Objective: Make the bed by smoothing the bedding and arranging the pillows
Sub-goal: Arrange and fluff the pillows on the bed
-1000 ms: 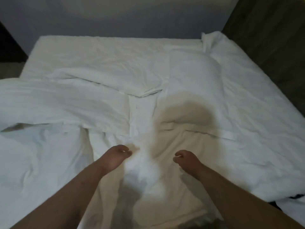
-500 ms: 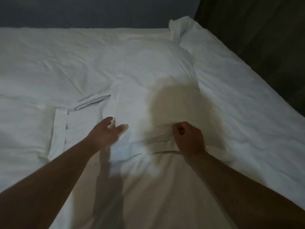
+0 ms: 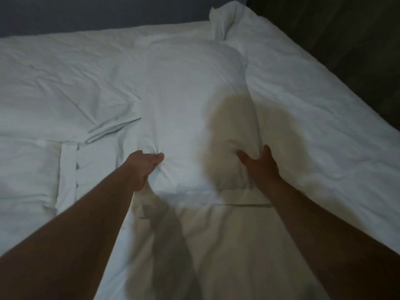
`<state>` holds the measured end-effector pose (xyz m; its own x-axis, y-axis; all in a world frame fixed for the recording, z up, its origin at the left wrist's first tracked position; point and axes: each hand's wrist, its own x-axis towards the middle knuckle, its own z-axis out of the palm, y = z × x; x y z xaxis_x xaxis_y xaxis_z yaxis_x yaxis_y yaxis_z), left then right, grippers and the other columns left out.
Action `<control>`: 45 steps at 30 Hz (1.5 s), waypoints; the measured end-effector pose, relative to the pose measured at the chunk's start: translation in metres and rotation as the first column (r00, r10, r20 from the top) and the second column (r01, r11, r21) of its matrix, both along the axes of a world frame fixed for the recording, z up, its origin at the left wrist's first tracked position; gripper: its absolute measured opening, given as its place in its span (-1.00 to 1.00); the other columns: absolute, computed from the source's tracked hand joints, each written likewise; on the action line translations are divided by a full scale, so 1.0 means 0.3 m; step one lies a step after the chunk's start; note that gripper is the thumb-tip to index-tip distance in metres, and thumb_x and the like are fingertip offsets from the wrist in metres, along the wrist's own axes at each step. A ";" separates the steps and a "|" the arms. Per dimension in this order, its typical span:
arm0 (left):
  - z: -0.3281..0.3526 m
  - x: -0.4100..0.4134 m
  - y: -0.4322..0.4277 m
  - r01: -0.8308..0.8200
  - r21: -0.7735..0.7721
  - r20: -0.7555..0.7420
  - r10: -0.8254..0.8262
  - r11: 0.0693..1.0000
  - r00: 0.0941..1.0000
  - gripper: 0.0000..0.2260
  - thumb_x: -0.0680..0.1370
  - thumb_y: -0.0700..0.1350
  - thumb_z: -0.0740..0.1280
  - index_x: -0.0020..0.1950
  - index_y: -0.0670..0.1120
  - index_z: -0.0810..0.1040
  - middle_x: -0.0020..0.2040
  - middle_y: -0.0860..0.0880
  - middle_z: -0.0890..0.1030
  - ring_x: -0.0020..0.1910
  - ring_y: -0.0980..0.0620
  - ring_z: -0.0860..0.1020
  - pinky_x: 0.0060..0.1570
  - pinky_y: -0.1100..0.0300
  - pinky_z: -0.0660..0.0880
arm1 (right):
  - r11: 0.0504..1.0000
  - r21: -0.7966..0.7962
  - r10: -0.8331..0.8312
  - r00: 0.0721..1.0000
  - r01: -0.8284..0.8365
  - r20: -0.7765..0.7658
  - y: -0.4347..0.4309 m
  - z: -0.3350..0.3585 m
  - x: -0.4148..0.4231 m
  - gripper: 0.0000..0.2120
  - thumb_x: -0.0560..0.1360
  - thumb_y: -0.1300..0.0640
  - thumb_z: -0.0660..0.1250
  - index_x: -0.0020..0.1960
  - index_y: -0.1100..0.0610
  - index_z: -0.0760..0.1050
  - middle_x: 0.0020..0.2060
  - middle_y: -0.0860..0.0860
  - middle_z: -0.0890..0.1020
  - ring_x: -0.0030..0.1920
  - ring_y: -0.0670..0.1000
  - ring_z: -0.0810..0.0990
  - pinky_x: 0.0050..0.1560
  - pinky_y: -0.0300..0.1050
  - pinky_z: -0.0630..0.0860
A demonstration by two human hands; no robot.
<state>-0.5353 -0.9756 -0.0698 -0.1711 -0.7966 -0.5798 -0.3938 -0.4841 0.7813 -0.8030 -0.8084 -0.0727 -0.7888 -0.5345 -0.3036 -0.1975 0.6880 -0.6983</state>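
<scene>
A white pillow (image 3: 190, 100) lay in the middle of the bed (image 3: 324, 100), its long side running from near to far, on top of rumpled white bedding (image 3: 54, 68). The left hand (image 3: 142, 167) held the pillow's near left corner; its grip was clenched on the cloth, which puckered into folds around the knuckles. The right hand (image 3: 257, 165) took the near right corner, its grip wrapped round the pillow's edge with the thumb on top toward the left and the fingers (image 3: 266, 151) raised along the right side. Both forearms reached in from the near edge. A dark shadow fell across the pillow's right half. Left of the pillow lay a folded flap of sheet (image 3: 112, 131). At the far right a bunched corner of white cloth (image 3: 225, 18) stood up. A dark wall (image 3: 97, 11) ran along the far side of the bed.
</scene>
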 end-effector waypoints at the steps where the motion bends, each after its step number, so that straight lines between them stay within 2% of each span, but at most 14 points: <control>1: 0.016 0.026 0.028 0.008 0.056 0.005 -0.009 0.998 1.000 -0.48 0.44 -0.07 0.50 0.28 -0.32 0.48 0.19 -0.21 0.58 0.03 -0.15 0.60 0.07 0.08 0.56 | 1.000 -0.013 0.017 1.000 -0.017 -0.021 0.029 0.008 0.019 -0.01 0.29 -0.32 0.46 0.51 0.14 0.14 0.37 0.15 0.44 0.34 0.14 0.44 0.32 -0.03 0.39; 4: 0.074 0.133 0.116 0.079 0.162 0.006 -0.081 0.984 0.997 -0.62 0.49 -0.13 0.44 0.21 -0.32 0.55 0.17 -0.28 0.59 0.13 -0.21 0.57 0.30 -0.08 0.43 | 0.998 -0.037 0.045 0.998 -0.047 -0.042 0.123 0.044 0.091 -0.07 0.22 -0.29 0.52 0.40 0.16 0.31 0.26 0.12 0.55 0.24 0.11 0.54 0.25 0.00 0.48; 8: 0.151 0.323 0.238 0.196 0.270 -0.044 -0.191 0.943 0.980 -0.69 0.48 -0.19 0.41 0.09 -0.40 0.55 -0.10 -0.34 0.62 -0.20 -0.22 0.59 0.00 -0.03 0.51 | 0.989 -0.046 0.140 0.988 -0.137 0.069 0.294 0.065 0.230 -0.17 0.23 -0.23 0.54 0.36 0.13 0.38 0.17 0.01 0.58 0.22 0.07 0.56 0.07 -0.29 0.41; 11: 0.198 0.439 0.332 0.305 0.408 -0.039 -0.318 0.860 0.947 -0.81 0.32 -0.21 0.48 -0.19 -0.33 0.62 -0.30 -0.29 0.60 -0.40 -0.16 0.60 -0.34 0.12 0.56 | 0.993 0.015 0.114 0.990 -0.115 0.079 0.461 0.071 0.331 -0.18 0.27 -0.38 0.36 0.39 0.04 0.34 0.21 0.07 0.58 0.20 0.11 0.55 0.07 -0.20 0.39; 15: 0.172 0.497 0.399 0.254 0.558 0.120 -0.380 0.790 0.917 -0.87 0.35 -0.26 0.45 -0.13 -0.26 0.65 -0.20 -0.25 0.63 -0.27 -0.17 0.61 -0.25 0.11 0.57 | 0.982 0.147 0.121 0.993 -0.120 0.001 0.586 0.081 0.360 -0.33 0.33 -0.42 0.20 0.25 0.01 0.47 0.10 0.10 0.63 0.13 0.16 0.58 0.06 -0.06 0.47; 18: 0.119 0.426 0.338 0.074 0.319 0.026 -0.086 0.945 0.996 -0.88 0.52 -0.17 0.34 -0.02 -0.21 0.58 -0.22 -0.12 0.62 -0.26 -0.08 0.59 -0.28 0.23 0.55 | 0.986 0.107 0.130 0.992 -0.130 0.005 0.500 0.087 0.292 -0.41 0.42 -0.31 0.34 0.21 0.14 0.50 0.06 0.10 0.60 0.13 0.16 0.57 0.11 -0.04 0.49; 20: 0.106 0.344 0.287 -0.051 0.153 -0.127 0.070 0.987 0.989 -0.67 0.56 -0.06 0.33 0.20 -0.28 0.54 -0.17 -0.09 0.68 -0.17 -0.06 0.64 -0.01 0.19 0.54 | 1.000 -0.024 0.016 0.973 -0.011 0.229 0.387 0.108 0.261 -0.26 0.39 -0.31 0.37 0.38 0.13 0.34 0.16 0.03 0.55 0.17 0.09 0.54 0.15 -0.09 0.45; 22: 0.124 0.264 0.258 -0.003 0.090 -0.197 0.021 0.996 0.980 -0.52 0.51 0.11 0.37 0.27 -0.20 0.55 -0.21 -0.02 0.69 -0.21 0.05 0.66 0.06 0.21 0.52 | 0.993 -0.107 -0.014 0.925 0.059 0.379 0.282 0.116 0.246 -0.15 0.37 -0.35 0.37 0.47 0.12 0.25 0.22 0.02 0.53 0.19 0.06 0.53 0.19 -0.15 0.41; 25: 0.155 0.199 0.245 0.097 0.060 -0.165 -0.086 0.993 0.983 -0.49 0.37 0.02 0.53 0.24 -0.18 0.56 0.07 -0.14 0.67 0.03 -0.11 0.65 0.18 -0.04 0.53 | 0.982 -0.162 -0.016 0.889 0.102 0.458 0.213 0.133 0.249 -0.11 0.29 -0.28 0.49 0.44 0.17 0.31 0.30 0.06 0.50 0.26 0.08 0.51 0.33 -0.05 0.40; 29: 0.239 0.263 0.300 0.074 -0.026 -0.134 -0.077 0.997 0.988 -0.59 0.34 -0.15 0.56 0.16 -0.15 0.59 0.02 -0.16 0.68 0.00 -0.19 0.66 0.09 -0.09 0.57 | 0.983 -0.156 -0.007 0.871 0.096 0.491 0.291 0.245 0.282 -0.33 0.32 -0.04 0.56 0.30 0.26 0.46 0.11 0.07 0.60 -0.07 0.04 0.62 -0.12 -0.18 0.53; 32: 0.310 0.361 0.422 0.039 -0.047 -0.143 -0.046 0.998 0.989 -0.61 0.36 -0.19 0.55 0.16 -0.15 0.59 0.03 -0.20 0.67 0.00 -0.23 0.64 0.13 -0.21 0.53 | 0.947 -0.278 0.004 0.861 0.160 0.509 0.432 0.323 0.361 -0.66 0.30 0.15 0.59 0.02 0.12 0.58 -0.09 0.01 0.68 -0.14 0.02 0.64 -0.27 -0.29 0.55; 37: 0.441 0.492 0.635 0.090 -0.094 -0.150 -0.103 0.992 0.983 -0.71 0.35 -0.13 0.56 0.03 -0.06 0.62 -0.08 -0.13 0.70 -0.09 -0.20 0.67 0.05 -0.25 0.56 | 0.903 -0.348 -0.100 0.912 0.251 0.397 0.701 0.480 0.546 -0.43 0.26 0.15 0.61 0.22 0.03 0.50 0.05 -0.05 0.64 0.06 -0.02 0.62 0.15 -0.08 0.55; 41: 0.554 0.564 0.805 0.181 -0.132 -0.220 -0.207 0.975 0.953 -0.67 0.36 -0.17 0.56 0.09 -0.05 0.62 -0.05 -0.07 0.70 -0.08 -0.12 0.68 0.03 -0.08 0.59 | 0.874 -0.370 -0.220 0.937 0.313 0.272 0.946 0.621 0.717 -0.32 0.28 0.09 0.60 0.34 0.02 0.41 0.16 -0.06 0.57 0.17 -0.01 0.54 0.18 -0.11 0.45; 45: 0.662 0.617 0.995 0.302 -0.227 -0.269 -0.357 0.926 0.894 -0.69 0.36 -0.20 0.54 0.06 -0.03 0.61 -0.08 0.05 0.70 -0.18 0.09 0.68 -0.13 0.17 0.57 | 0.825 -0.365 -0.383 0.902 0.431 0.198 1.227 0.746 0.918 -0.24 0.33 0.03 0.57 0.44 0.05 0.31 0.30 -0.01 0.49 0.28 0.05 0.47 0.28 0.02 0.43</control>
<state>-0.3502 -0.6772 0.1288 -0.5846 -0.7472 -0.3160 -0.2405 -0.2124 0.9471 -0.5275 -0.4404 0.1512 -0.9347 -0.2645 -0.2375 0.1349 0.3543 -0.9254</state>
